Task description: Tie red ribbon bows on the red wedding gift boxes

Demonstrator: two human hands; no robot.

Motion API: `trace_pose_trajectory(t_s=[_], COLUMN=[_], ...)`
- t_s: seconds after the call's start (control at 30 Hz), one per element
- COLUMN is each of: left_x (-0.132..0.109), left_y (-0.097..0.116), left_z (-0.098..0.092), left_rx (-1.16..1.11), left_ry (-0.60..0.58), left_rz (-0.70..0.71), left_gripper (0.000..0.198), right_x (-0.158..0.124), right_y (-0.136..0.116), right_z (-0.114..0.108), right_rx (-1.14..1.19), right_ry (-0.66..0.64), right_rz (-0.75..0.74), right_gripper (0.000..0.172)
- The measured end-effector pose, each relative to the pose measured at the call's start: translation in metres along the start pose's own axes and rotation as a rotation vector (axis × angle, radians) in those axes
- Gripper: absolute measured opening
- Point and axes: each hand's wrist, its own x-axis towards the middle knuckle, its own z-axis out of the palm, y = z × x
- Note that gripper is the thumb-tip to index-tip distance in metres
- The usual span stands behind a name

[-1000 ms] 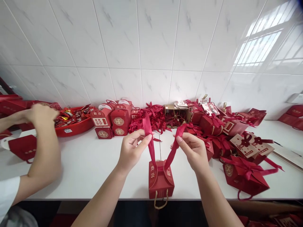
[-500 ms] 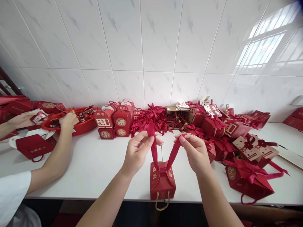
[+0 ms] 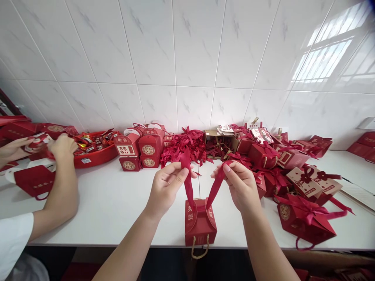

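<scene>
In front of me a small red gift box (image 3: 200, 224) with a rope handle stands at the table's front edge. A red ribbon (image 3: 189, 190) runs through its top, and its two ends rise in a V. My left hand (image 3: 168, 187) pinches one ribbon end between thumb and fingers. The other end is pinched in my right hand (image 3: 240, 183). Both hands hang above the box without touching it. Beyond them lies a heap of loose red ribbons (image 3: 187, 145).
Stacked red boxes (image 3: 127, 150) stand left of the ribbons. A red basin (image 3: 96, 157) of wrapped sweets is further left, where a co-worker's hands (image 3: 61, 146) hold a packet near an open box (image 3: 33, 180). Ribboned boxes (image 3: 306, 218) crowd the right.
The co-worker's right hand has drawn back from the basin toward the other hand. My hands keep the ribbon ends in nearly the same position; the view has shifted slightly.
</scene>
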Motion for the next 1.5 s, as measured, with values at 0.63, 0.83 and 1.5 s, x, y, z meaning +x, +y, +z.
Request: trace_pose_trajectory(t_s=[0.63, 0.83, 1.5], left_x=[-0.007, -0.006, 0.000], left_y=[0.004, 0.000, -0.006], left_z=[0.013, 0.017, 0.000], left_rx=[0.094, 0.203, -0.236], left_ry=[-0.156, -0.101, -0.142], left_rz=[-0.078, -0.120, -0.296], left_gripper=[0.043, 0.060, 0.036], right_x=[0.003, -0.003, -0.002], right_y=[-0.005, 0.006, 0.015], right_z=[0.015, 0.017, -0.004], right_rx=[-0.105, 0.079, -0.744], right_ry=[-0.075, -0.288, -0.330], right_rz=[0.145, 0.196, -0.700], right_gripper=[0.018, 0.018, 0.032])
